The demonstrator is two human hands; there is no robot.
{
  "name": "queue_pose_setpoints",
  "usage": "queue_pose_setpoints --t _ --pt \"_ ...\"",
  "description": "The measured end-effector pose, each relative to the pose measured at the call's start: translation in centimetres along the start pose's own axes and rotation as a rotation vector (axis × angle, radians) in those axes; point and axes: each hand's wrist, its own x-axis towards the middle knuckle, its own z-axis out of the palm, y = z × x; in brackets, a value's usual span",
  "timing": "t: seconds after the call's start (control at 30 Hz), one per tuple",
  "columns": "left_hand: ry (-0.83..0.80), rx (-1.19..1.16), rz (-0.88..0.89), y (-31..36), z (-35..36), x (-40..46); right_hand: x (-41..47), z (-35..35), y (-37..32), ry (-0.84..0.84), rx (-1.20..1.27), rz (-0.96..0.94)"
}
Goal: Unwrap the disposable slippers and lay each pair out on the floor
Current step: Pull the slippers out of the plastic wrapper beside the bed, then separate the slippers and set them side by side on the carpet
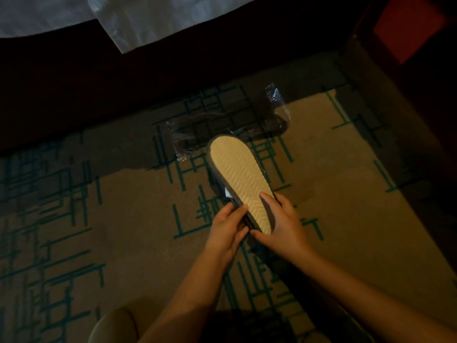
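At the left of the carpet (74,219) nothing of the task lies. Moving right, a second wrapped pair of slippers (222,125) lies flat on the floor near the dark bed edge, its clear wrapper catching some light, just beyond the toe of the pair in hand.

The left hand (227,231) pinches the heel end of the held slippers (241,174), fingers (241,210) closed on the dark edge. These slippers are stacked sole up, pale ribbed sole showing, toe pointing away towards the bed. The right hand (284,224) cups the same heel end from the other side, one finger laid across the sole and the thumb under the heel, so both hands grip the pair. Whether a wrapper is on this pair is hard to tell in the dim light.

The pair looks light and thin, with a sole that should flex but hold its shape. Film would be slippery and tear easily, so the heel end, where an edge can be pinched apart, seems the place to hold.
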Motion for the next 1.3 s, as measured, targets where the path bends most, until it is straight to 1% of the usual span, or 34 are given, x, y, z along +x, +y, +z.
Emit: queue_pose_setpoints --t 0.13,0.2,0.27,0.3,0.47,0.57,0.63,0.7,0.73,0.8,0.87,0.93,1.03,1.17,1.3 --pt "-0.075 0.025 0.040 0.0 -0.2 -0.3 0.1 -0.2 0.4 -0.032 0.236 0.043" --pt "-0.067 0.054 0.034 0.1 -0.4 -0.4 0.0 -0.4 0.3 -0.083 0.398 0.098" --pt "-0.025 0.078 0.035 0.1 -0.8 -0.3 -0.2 -0.7 0.3 -0.103 0.408 0.135" --pt "0.000 0.095 0.039 0.1 -0.9 -0.2 -0.3 -1.0 0.4 -0.076 0.388 0.147" --pt "0.092 0.146 0.050 0.4 -1.5 -0.5 0.1 -3.6 0.9 0.267 0.429 0.252" --pt "0.105 0.171 0.055 1.1 -1.7 -0.6 0.5 -4.7 1.1 0.465 0.547 0.326" --pt "0.107 0.208 0.072 1.6 -1.9 -0.7 0.6 -4.9 1.2 0.561 0.598 0.354" --pt "0.102 0.262 0.087 2.1 -1.9 -0.8 0.4 -4.9 1.3 0.603 0.665 0.349" --pt "0.092 0.297 0.093 2.3 -1.9 -0.9 0.4 -4.7 1.4 0.586 0.707 0.342" --pt "0.052 0.355 0.103 2.7 -1.7 -1.0 0.2 -4.1 1.3 0.480 0.782 0.355" --pt "-0.004 0.343 0.088 3.0 -1.5 -1.1 -0.1 -3.2 1.0 0.352 0.830 0.395" --pt "-0.049 0.327 0.079 3.3 -1.5 -1.3 -0.4 -2.5 0.8 0.270 0.853 0.423" --pt "-0.083 0.389 0.074 3.6 -1.7 -1.7 -0.6 -2.2 0.6 0.207 0.827 0.440" --pt "-0.037 0.495 0.091 3.6 -1.2 -1.9 -0.9 -1.7 0.1 0.168 0.796 0.472" --pt "-0.025 0.552 0.107 3.6 -1.2 -2.2 -1.0 -1.2 0.5 0.085 0.660 0.516"
